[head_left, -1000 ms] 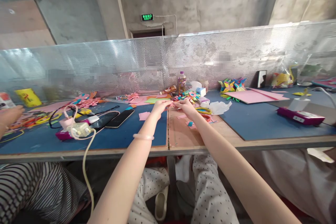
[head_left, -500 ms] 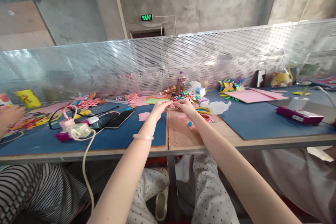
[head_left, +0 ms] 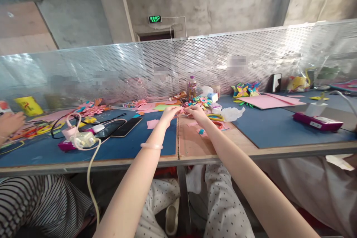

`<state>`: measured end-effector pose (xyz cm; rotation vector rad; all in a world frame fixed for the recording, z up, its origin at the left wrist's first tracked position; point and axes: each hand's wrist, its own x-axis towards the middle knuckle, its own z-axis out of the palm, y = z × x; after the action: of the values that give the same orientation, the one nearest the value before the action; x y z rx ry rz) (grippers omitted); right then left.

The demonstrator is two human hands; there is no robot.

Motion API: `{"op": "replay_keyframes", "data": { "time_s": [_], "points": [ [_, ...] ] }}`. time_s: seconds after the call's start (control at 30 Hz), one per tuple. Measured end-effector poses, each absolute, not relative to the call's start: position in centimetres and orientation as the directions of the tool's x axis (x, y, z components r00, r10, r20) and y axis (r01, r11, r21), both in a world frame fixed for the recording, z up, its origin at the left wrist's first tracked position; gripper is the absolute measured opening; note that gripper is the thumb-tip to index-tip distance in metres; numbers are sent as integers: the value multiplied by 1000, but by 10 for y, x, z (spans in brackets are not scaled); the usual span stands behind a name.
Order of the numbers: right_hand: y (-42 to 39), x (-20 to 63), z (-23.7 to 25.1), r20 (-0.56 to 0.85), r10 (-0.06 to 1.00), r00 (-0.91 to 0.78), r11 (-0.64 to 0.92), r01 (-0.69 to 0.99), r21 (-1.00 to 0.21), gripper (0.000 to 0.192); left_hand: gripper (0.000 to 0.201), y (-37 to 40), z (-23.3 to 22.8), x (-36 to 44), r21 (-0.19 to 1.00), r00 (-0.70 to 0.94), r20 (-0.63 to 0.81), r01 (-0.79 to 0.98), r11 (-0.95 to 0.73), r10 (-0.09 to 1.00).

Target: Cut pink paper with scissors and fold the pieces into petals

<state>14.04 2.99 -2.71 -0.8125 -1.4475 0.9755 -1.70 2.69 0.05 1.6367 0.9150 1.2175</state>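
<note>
My left hand (head_left: 169, 114) and my right hand (head_left: 195, 112) meet over the middle of the table, fingertips close together. Between them is a small piece of pink paper (head_left: 182, 111), pinched by both hands; its exact shape is too small to make out. Just beyond my right hand lies a multicoloured paper flower (head_left: 202, 101). Under my right wrist are pink paper scraps (head_left: 192, 123) and scissors with orange handles (head_left: 219, 124). A pink paper square (head_left: 152, 124) rests left of my left hand.
Left stand a power strip with plugs (head_left: 83, 138) and a phone (head_left: 126, 127); a co-worker's hand (head_left: 11, 123) is farther left. A bottle (head_left: 192, 88) stands behind my hands. Pink sheets (head_left: 267, 101) and a purple power strip (head_left: 318, 122) lie right. A perforated metal screen (head_left: 125, 70) closes off the back.
The pink piece shows slightly more between my fingertips. My arms stay nearly in place, and the whole view has shifted a little.
</note>
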Motion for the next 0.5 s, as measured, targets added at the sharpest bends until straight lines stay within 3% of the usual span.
{"op": "replay_keyframes", "data": {
  "time_s": [0.5],
  "points": [
    [26, 138, -25, 386, 914, -125, 378, -81, -922, 31, 26, 16, 5, -14, 897, 162, 382, 173, -408, 910]
  ]
}}
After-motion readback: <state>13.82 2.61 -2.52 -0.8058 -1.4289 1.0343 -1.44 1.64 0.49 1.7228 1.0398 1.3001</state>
